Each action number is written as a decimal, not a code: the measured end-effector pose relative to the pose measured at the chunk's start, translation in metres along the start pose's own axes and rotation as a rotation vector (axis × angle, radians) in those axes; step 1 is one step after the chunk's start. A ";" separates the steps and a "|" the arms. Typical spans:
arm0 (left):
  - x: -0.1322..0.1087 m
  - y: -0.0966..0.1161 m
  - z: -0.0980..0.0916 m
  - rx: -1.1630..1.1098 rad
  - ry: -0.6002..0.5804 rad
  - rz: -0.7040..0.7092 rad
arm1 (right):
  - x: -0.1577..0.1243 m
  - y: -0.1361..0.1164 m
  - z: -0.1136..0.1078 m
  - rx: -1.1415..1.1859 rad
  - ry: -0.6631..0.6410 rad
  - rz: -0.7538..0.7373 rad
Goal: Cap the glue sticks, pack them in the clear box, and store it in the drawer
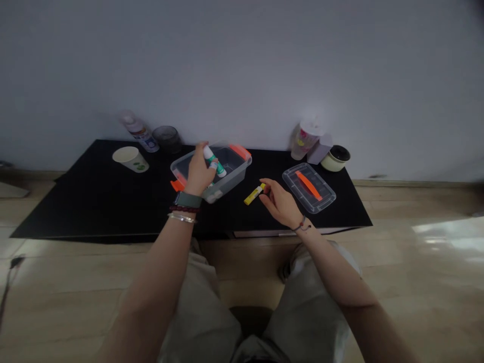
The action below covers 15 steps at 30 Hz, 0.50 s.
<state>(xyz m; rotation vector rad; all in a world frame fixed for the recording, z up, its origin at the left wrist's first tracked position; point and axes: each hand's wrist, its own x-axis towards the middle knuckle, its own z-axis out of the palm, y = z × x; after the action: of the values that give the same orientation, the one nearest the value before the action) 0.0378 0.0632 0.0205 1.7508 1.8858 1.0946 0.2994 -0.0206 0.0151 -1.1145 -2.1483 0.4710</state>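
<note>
**Holding a white-and-green stick above a clear plastic tub**

The left hand is closed firmly around the stick's smooth barrel, its white end tipped toward eleven o'clock and its green-banded end toward five. The tub sits near the middle of a matte black tabletop. It is a thin, translucent rectangle with rounded corners, and an orange latch juts from its far right corner. At the tub's three o'clock, the right hand hangs half open, its fingers loosely curled. Its fingertips are right at the end of a slim yellow stick lying on the black surface, though I cannot tell whether they have hold of it. Beyond that hand, a clear ridged lid lies flat, with a bright orange handle across it. Toward the tub's ten o'clock, a paper cup with green print lies on its side. A lilac carton and a cream pot with a dark top stand together at two o'clock, against the pale wall.
</note>
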 end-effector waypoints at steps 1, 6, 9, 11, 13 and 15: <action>0.003 0.001 0.001 0.041 -0.044 0.000 | 0.000 0.000 0.000 -0.021 -0.005 -0.006; 0.023 -0.003 0.008 0.311 -0.371 -0.012 | 0.000 -0.002 -0.002 -0.132 -0.039 -0.049; 0.039 -0.010 0.018 0.460 -0.560 -0.059 | 0.001 -0.003 -0.002 -0.184 -0.068 -0.064; 0.049 -0.016 0.024 0.524 -0.624 -0.095 | 0.001 -0.002 -0.002 -0.199 -0.081 -0.069; 0.057 -0.021 0.029 0.559 -0.648 -0.125 | 0.002 -0.002 -0.002 -0.207 -0.086 -0.081; 0.063 -0.027 0.033 0.573 -0.656 -0.155 | 0.003 -0.002 -0.002 -0.217 -0.092 -0.090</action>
<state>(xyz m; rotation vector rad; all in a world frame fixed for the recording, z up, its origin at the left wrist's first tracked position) 0.0315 0.1348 -0.0050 1.8701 1.9297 -0.1225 0.2979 -0.0191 0.0188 -1.1248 -2.3637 0.2566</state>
